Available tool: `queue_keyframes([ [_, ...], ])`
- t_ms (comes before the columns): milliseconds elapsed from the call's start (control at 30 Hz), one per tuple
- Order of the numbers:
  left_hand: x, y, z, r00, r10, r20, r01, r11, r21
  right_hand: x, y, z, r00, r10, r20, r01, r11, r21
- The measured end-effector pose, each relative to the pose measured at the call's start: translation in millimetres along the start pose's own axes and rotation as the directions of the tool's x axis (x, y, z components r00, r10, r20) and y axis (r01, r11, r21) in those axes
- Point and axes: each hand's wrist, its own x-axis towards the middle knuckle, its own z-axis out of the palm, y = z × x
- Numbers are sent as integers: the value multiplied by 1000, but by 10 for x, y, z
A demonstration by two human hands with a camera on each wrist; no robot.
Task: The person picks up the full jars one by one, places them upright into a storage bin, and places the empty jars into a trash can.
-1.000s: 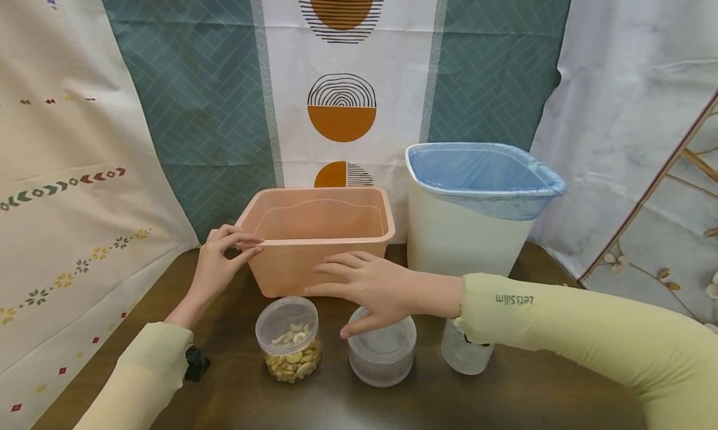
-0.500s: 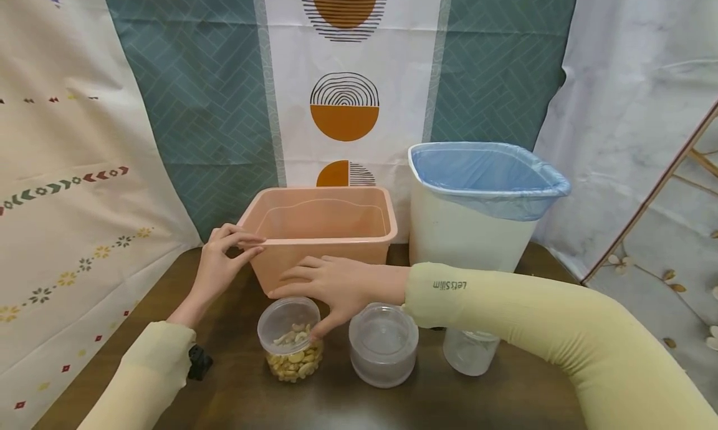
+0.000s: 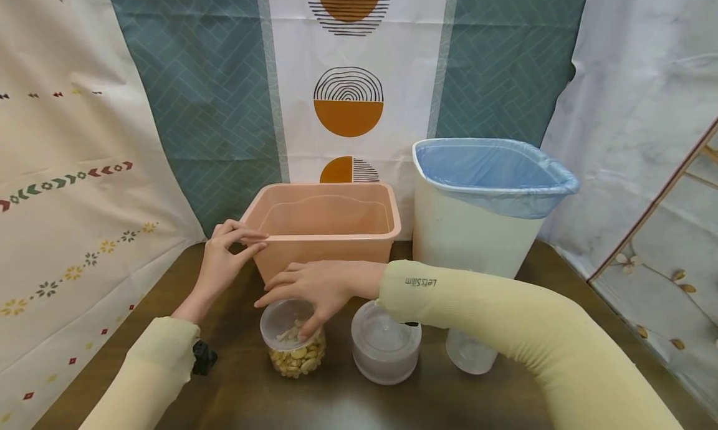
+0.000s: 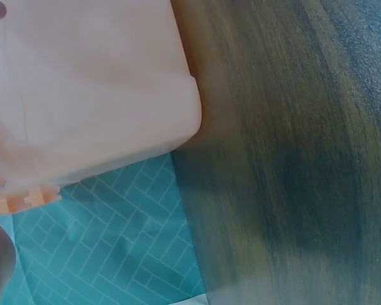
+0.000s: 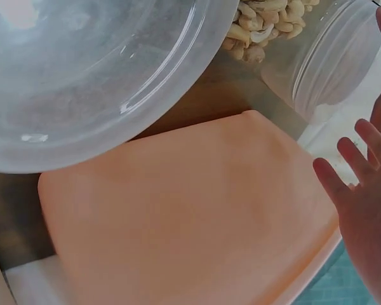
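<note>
At the near left corner of a peach plastic bin [image 3: 328, 255], my left hand [image 3: 227, 255] holds the rim, fingers over the edge and thumb on the outer wall. Only slivers of that hand show in the left wrist view. My right hand [image 3: 314, 290] hovers over a clear jar [image 3: 297, 355] of cashews, fingers spread around the mouth and holding nothing. Cashews [image 5: 267, 25] fill the jar's lower part. In the right wrist view, fingers of the right hand [image 5: 368, 184] stand beside the jar's rim. No lid is visible on this jar.
Right of the jar stands a lidded clear round container [image 3: 387, 349]. Another clear container [image 3: 471, 355] is partly hidden by my right sleeve. A white trash bin [image 3: 465, 230] with a blue liner stands behind on the dark wooden table [image 3: 235, 392], before patterned cloths.
My right hand has moved left, from above the lidded container to over the cashew jar. The left hand stays on the bin's rim. The head view has shifted slightly.
</note>
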Motion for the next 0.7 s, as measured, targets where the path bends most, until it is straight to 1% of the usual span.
queue_keyframes([
  [100,7,11,-3,1000,-9,-2,9,1000,-1,40,7,17,1000,1,25,-2,1000,30],
  [267,6,17,-7,1000,-13,-5,13,1000,0,59,5,42,997,26,79,-32,997,69],
  [467,11,23,-7,1000,-5,-4,5,1000,1,72,12,66,993,26,114,-35,996,76],
  [700,2,12,1,1000,-17,2,17,1000,-2,112,-16,63,987,30,156,-40,998,56],
])
